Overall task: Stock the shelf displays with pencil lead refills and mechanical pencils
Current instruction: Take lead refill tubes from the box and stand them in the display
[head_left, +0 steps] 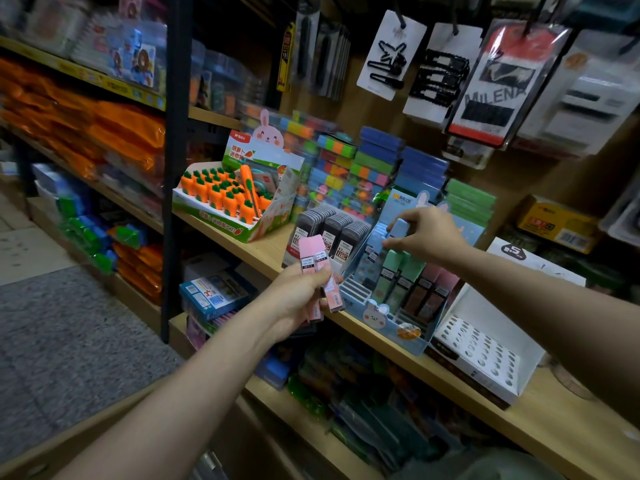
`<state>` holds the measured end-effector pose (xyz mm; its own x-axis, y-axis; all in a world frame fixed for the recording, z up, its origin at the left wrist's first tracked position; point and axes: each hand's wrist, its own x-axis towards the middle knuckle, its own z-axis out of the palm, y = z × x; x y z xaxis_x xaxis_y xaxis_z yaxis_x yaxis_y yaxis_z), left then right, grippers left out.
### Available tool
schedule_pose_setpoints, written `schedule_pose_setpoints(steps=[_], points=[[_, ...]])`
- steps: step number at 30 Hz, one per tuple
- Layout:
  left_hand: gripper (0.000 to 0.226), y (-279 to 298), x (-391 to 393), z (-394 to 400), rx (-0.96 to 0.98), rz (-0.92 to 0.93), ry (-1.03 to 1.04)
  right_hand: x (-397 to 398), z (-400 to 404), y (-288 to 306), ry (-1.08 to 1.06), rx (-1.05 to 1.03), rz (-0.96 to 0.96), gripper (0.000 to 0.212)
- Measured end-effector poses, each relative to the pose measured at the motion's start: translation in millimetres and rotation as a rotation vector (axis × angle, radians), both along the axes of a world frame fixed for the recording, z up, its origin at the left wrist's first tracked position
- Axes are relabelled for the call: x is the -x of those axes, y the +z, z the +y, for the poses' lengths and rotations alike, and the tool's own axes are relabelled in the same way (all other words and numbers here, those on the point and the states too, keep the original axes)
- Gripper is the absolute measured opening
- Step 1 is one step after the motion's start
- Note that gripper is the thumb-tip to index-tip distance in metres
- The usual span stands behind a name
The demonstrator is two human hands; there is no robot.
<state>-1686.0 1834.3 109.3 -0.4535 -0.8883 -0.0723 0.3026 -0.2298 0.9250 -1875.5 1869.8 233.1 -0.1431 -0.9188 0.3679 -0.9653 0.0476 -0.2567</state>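
Gripping slim pink plastic lead cases [320,271], the left hand [298,299] is curled before the wooden shelf [485,403]; a smooth blue case [398,227] is pinched by the right hand [427,237] over the cardboard display [398,327].

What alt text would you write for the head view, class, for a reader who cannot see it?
A person's right hand places a blue lead case into a blue display box on a wooden shelf, while the left hand grips pink lead cases. An orange carrot display stands to the left.
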Motion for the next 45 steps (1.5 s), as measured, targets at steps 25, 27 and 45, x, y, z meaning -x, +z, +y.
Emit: schedule_pose_setpoints(steps=[25,27,45], points=[[0.012,4,-6,1,-0.020,0.027,0.016,-1,-9,4,0.085,-0.039,0.156,0.031],[0.013,4,-6,1,-0.025,0.022,0.018,-1,-8,6,0.092,-0.058,0.179,0.028],[0.013,1,-3,2,-0.034,-0.002,0.019,-6,-12,11,-0.050,0.013,0.054,0.027]])
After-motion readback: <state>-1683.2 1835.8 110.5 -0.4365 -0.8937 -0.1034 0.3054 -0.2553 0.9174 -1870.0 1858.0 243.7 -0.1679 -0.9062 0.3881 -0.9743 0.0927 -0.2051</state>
